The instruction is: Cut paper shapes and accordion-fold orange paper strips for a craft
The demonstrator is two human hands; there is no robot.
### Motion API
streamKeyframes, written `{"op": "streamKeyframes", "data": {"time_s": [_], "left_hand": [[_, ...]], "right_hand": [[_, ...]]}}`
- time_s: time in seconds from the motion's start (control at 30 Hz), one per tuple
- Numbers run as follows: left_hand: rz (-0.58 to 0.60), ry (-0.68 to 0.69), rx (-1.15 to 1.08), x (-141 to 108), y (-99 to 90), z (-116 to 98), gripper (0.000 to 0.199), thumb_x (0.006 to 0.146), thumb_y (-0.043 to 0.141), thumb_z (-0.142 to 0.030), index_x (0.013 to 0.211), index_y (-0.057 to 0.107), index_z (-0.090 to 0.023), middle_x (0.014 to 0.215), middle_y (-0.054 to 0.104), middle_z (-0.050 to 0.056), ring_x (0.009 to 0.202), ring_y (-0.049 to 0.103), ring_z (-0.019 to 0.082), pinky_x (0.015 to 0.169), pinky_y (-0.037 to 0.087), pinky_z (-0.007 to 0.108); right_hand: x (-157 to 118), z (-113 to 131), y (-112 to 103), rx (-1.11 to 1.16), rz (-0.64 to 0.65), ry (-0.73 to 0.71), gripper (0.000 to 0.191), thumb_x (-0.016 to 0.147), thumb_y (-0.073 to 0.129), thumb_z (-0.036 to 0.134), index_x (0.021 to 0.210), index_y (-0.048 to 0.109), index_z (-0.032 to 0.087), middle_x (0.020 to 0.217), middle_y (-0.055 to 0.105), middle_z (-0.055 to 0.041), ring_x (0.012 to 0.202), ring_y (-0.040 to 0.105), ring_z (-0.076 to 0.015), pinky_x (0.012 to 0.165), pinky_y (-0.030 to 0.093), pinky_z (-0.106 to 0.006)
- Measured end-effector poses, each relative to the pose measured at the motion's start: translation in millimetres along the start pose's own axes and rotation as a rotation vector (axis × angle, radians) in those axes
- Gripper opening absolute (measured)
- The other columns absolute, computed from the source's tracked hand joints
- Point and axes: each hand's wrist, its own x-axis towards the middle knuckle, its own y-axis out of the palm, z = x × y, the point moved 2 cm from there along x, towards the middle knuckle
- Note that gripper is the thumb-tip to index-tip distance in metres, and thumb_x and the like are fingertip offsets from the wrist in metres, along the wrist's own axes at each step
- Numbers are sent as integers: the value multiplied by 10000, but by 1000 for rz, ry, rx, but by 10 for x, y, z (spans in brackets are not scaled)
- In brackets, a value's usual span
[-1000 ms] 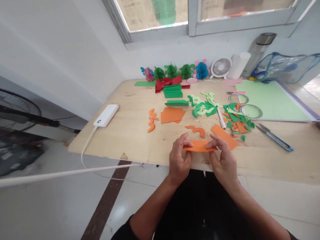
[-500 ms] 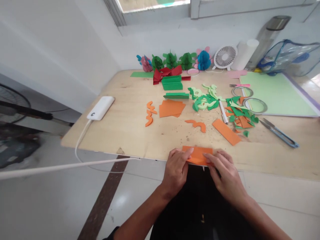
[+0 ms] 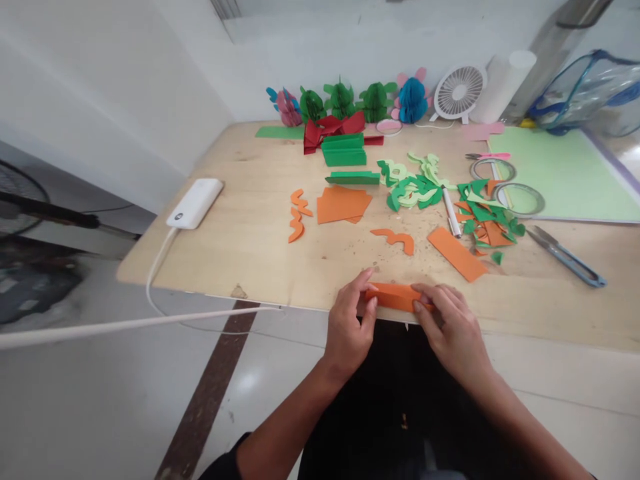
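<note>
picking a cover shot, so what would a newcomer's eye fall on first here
Probably the bright orange paper strip at the near edge of the table, held between the left hand and right hand. Next, likely the colourful paper figures along the wall, left of the white fan.

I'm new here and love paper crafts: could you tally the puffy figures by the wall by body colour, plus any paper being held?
Green figures: 3
Pink figure: 1
Blue figure: 1
Held orange paper: 1
Total: 6
</note>
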Motion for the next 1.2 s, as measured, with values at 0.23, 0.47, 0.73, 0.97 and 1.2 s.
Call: {"op": "streamKeyframes", "data": {"time_s": [0.23,0.47,0.73,0.97,1.2], "left_hand": [[-57,-47,1,-11,56,10,414,906,511,-186,1314,488,-248,998,671,54,913,650,162,823,551,313],[-74,-71,-13,-12,61,16,419,905,508,-179,1316,486,-256,968,670,45,888,651,154,816,551,308],[-60,-126,-43,7,29,10,428,893,529,-190,1316,488,-240,957,673,47,867,654,150,827,552,321],[-68,-138,-48,10,26,3,420,899,526,-193,1315,478,-235,943,661,35,845,653,131,809,559,301],[-68,-137,-70,22,19,3,434,894,528,-178,1320,465,-231,947,650,25,837,650,119,802,560,285]], "right_hand": [[13,-70,-48,-1,28,12,239,898,537,303,1123,600,254,802,666,-14,820,608,-201,820,449,-389],[-30,-118,-97,-60,-9,-22,235,896,542,266,1124,598,246,722,623,0,736,589,-186,789,436,-374],[17,-72,-21,-210,-56,-115,212,903,523,195,1096,610,213,705,636,5,709,561,-175,789,396,-358],[38,-29,-1,-306,-62,-161,192,905,529,152,1080,607,165,734,660,-8,722,542,-176,798,382,-347],[49,-34,-10,-292,-45,-169,185,905,529,142,1070,610,167,717,638,-3,699,522,-165,802,383,-348]]}}
